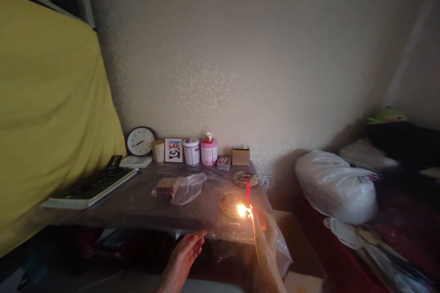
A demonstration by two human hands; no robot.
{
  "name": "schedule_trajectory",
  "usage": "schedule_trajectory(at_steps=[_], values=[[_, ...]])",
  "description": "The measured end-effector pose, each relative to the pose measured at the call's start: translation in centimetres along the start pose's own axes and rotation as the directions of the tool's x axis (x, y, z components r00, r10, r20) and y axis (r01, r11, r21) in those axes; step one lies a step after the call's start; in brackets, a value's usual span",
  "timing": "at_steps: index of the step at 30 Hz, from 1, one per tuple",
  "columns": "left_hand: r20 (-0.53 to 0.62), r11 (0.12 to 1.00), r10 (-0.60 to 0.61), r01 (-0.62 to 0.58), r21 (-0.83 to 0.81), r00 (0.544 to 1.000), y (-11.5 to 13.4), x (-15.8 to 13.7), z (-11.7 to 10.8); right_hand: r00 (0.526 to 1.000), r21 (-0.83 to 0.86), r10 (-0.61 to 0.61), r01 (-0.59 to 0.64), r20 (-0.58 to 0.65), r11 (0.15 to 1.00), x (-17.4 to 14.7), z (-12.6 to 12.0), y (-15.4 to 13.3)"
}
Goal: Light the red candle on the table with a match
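Observation:
My right hand [263, 229] is raised over the table's front right part, its fingers pinched on a burning match [242, 210]. The bright flame points left of the fingertips and hides most of the stick. Just behind the hand a red candle [248, 190] stands upright; its lower end is covered by the hand and glare. A round plate [225, 203] lies beside the flame. At the table's front edge my left hand [185, 252] is closed, palm turned inward, with a small thin brownish thing at its fingertips that I cannot make out.
On the table [147, 201] are a plastic-wrapped stack of small boxes [167, 187] and a dish of thin sticks [244, 178]. A clock [140, 141], picture frame [174, 150], tins [209, 153] and a cardboard box [240, 156] line the wall. A white bag [335, 187] lies right.

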State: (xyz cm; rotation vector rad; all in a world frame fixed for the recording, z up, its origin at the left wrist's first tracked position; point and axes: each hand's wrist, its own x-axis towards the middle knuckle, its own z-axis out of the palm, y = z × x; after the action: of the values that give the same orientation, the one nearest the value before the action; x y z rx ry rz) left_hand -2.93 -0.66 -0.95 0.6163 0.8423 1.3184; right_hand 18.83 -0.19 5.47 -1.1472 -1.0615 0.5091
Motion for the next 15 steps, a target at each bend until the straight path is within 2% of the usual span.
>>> schedule_trajectory(at_steps=[7, 15], values=[[-0.044, 0.998, -0.049, 0.048, -0.033, 0.998, -0.7, 0.4, -1.8, 1.000, 0.040, 0.027, -0.027, -0.006, 0.999, 1.2, -0.1, 0.0], [-0.035, 0.998, -0.061, 0.061, 0.021, 0.998, -0.9, 0.9, -2.4, 0.999, 0.090, -0.038, 0.039, -0.016, 0.995, 3.0, 0.6, 0.5]])
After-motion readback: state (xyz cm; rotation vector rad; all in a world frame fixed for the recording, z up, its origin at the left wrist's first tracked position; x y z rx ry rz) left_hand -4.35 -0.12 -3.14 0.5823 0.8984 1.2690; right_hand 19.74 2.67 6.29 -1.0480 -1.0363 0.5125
